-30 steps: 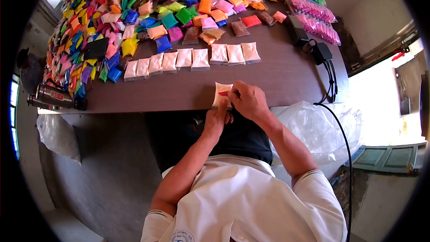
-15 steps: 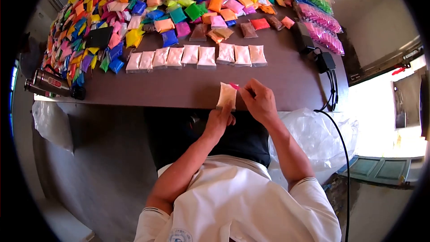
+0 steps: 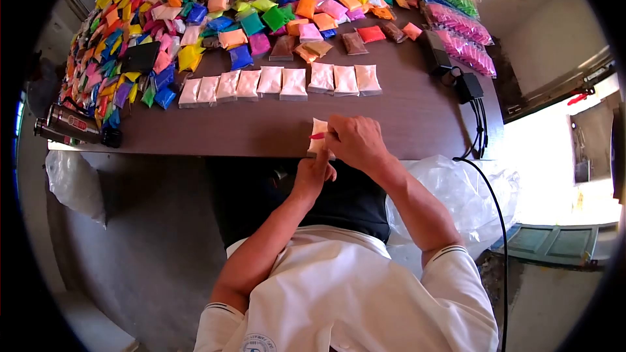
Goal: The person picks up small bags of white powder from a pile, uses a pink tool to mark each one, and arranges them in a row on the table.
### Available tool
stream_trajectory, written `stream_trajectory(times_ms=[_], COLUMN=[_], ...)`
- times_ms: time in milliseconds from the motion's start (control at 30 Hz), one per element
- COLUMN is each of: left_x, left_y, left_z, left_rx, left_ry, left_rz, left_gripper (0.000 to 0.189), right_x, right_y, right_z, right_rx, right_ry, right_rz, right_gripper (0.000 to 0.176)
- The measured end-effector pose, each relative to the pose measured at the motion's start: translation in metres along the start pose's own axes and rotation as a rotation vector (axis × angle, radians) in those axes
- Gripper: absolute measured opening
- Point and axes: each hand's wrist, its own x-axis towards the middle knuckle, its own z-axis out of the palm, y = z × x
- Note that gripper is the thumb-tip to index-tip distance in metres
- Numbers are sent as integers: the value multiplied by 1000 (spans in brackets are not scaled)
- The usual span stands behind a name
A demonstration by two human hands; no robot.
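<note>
A small clear packet with pale pink-cream filling (image 3: 317,128) lies at the table's front edge. My left hand (image 3: 314,175) holds it at its near end, index finger stretched onto it and the other fingers curled. Over the packet's right side, my right hand (image 3: 357,139) is closed, fingers pinched around a small pinkish-red piece (image 3: 317,135) whose tip shows across the packet. What kind of thing that piece is, I cannot make out. Behind my hands lies a row of several similar pale packets (image 3: 270,80); the right hand covers part of the packet being held.
Colourful packets (image 3: 261,4) are heaped across the back and left of the brown table (image 3: 215,127). Dark flasks (image 3: 75,120) lie at the left edge. Black adapters (image 3: 468,88) with cables and bagged pink items (image 3: 466,52) are at right. Plastic bags (image 3: 450,202) hang below.
My right hand has moved left over the packet, bringing the pinkish-red piece from its top right corner to its middle. The packet has shifted slightly left; the view has shifted a little too.
</note>
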Motion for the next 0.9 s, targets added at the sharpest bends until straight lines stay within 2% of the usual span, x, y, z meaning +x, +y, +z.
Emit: stream_trajectory(times_ms=[233,400,600,700,767,833,900], left_x=[-2,-2,-3,1,4,3,5], left_y=[0,-1,4,-2,-5,-10,-13], left_z=[-2,-3,-2,-3,-5,-4,-5], left_rx=[2,22,36,26,5,-35,-17], left_ry=[-31,-22,7,7,11,-13,-10], left_rz=[84,73,31,-6,-43,42,47], left_gripper=[67,69,67,65,64,62,59], right_x=[8,13,32,36,28,12,-3], right_y=[-8,-11,-3,8,17,20,19], right_z=[1,3,8,3,-12,-18,-20], right_rx=[-67,-91,-187,-68,341,388,411], right_ry=[-40,-21,-103,-75,-61,-39,11], right_rz=[52,54,50,10,76,87,50], right_gripper=[14,15,14,15,16,17,15])
